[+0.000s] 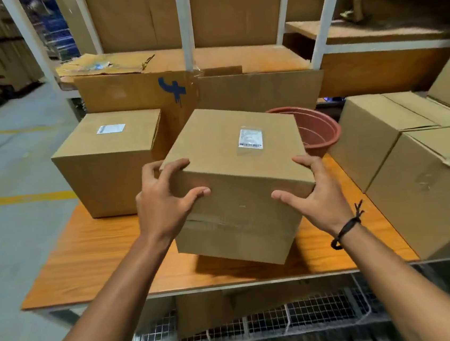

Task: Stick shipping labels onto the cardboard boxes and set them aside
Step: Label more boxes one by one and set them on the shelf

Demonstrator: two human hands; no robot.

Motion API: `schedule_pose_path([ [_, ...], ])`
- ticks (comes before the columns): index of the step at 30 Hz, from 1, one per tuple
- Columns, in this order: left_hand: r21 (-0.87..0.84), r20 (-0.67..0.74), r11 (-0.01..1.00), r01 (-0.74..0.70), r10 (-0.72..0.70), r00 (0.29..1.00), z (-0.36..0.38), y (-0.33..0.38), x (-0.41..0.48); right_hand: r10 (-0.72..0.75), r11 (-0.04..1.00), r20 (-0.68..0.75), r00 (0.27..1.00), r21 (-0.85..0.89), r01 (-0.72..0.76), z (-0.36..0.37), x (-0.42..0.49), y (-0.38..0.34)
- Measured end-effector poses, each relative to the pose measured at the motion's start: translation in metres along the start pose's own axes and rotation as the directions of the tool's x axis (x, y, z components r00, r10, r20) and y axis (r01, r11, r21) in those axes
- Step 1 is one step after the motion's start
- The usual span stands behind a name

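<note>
Well, I count four brown boxes that I can see well on the orange table (88, 254): the left box (107, 171), the middle box (236, 185), and two right boxes, a far one (373, 135) and a near one (426, 193), touching each other. I count two white labels. One label (110, 128) is stuck on top of the left box, and the other label (249, 138) is stuck on top of the middle box. One red bowl (318, 130) sits just behind the middle box. I have two hands on the middle box, which is tilted, with its near corner up off the table. My left hand (166, 201) has its fingers bent over the top left edge and its thumb on the front side. My right hand (314, 197) is spread wide around the right corner, fingers on the side and thumb on the front. Both hands squeeze the box between them.
</note>
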State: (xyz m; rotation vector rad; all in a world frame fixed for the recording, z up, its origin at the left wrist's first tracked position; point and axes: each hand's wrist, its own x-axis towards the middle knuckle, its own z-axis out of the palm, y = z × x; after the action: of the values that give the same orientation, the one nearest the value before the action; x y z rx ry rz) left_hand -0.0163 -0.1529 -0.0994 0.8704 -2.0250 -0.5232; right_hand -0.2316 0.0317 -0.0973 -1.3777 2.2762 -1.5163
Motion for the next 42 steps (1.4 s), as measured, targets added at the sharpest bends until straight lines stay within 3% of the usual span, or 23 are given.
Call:
schedule_pose_path([
  [7,0.038,0.036,0.987,0.156,-0.157,0.987,0.027,-0.028,-0.028,0.051,0.998,0.145,0.988,-0.027,-0.048,0.033,-0.002,0.062],
  [12,0.036,0.076,0.98,0.195,-0.197,0.977,0.037,-0.049,-0.037,0.009,0.997,0.154,0.988,-0.081,0.003,0.052,-0.009,0.076],
  [15,-0.033,-0.03,0.963,0.266,-0.267,0.963,0.046,-0.04,-0.04,-0.04,0.994,0.175,0.984,-0.096,0.058,0.055,-0.015,0.08],
  [17,-0.095,-0.167,0.925,0.368,-0.38,0.91,0.058,-0.027,-0.039,-0.098,0.995,0.15,0.984,0.044,0.093,0.049,-0.006,0.085],
  [19,-0.164,-0.208,0.869,0.467,-0.493,0.845,0.071,-0.015,-0.036,-0.118,0.985,0.061,0.991,0.138,0.108,0.043,0.023,0.092],
  [21,-0.217,-0.168,0.822,0.526,-0.563,0.809,0.08,-0.014,-0.029,-0.1,0.993,0.049,0.994,0.07,0.097,0.038,0.064,0.099],
  [26,-0.26,-0.107,0.808,0.529,-0.568,0.816,0.077,-0.034,-0.009,-0.08,0.918,0.363,0.928,-0.337,0.211,0.043,0.109,0.107],
  [32,-0.27,-0.052,0.812,0.518,-0.549,0.834,0.052,-0.055,0.012,-0.069,0.825,0.24,0.968,-0.533,0.191,0.056,0.065,0.082],
  [34,-0.321,-0.118,0.779,0.539,-0.598,0.793,0.055,-0.045,0.007,-0.1,0.841,0.196,0.975,-0.508,0.188,0.055,0.071,0.077],
  [37,-0.419,-0.073,0.704,0.573,-0.655,0.752,0.073,-0.014,-0.016,-0.105,0.905,0.131,0.986,-0.398,0.149,0.052,0.113,0.074],
  [39,-0.433,-0.01,0.692,0.577,-0.644,0.765,0.085,-0.001,-0.029,-0.033,0.922,0.257,0.966,-0.365,0.129,0.052,0.145,0.075],
  [42,-0.41,0.075,0.686,0.601,-0.631,0.772,0.087,-0.005,-0.028,0.047,0.933,0.473,0.88,-0.336,0.13,0.058,0.163,0.074],
])
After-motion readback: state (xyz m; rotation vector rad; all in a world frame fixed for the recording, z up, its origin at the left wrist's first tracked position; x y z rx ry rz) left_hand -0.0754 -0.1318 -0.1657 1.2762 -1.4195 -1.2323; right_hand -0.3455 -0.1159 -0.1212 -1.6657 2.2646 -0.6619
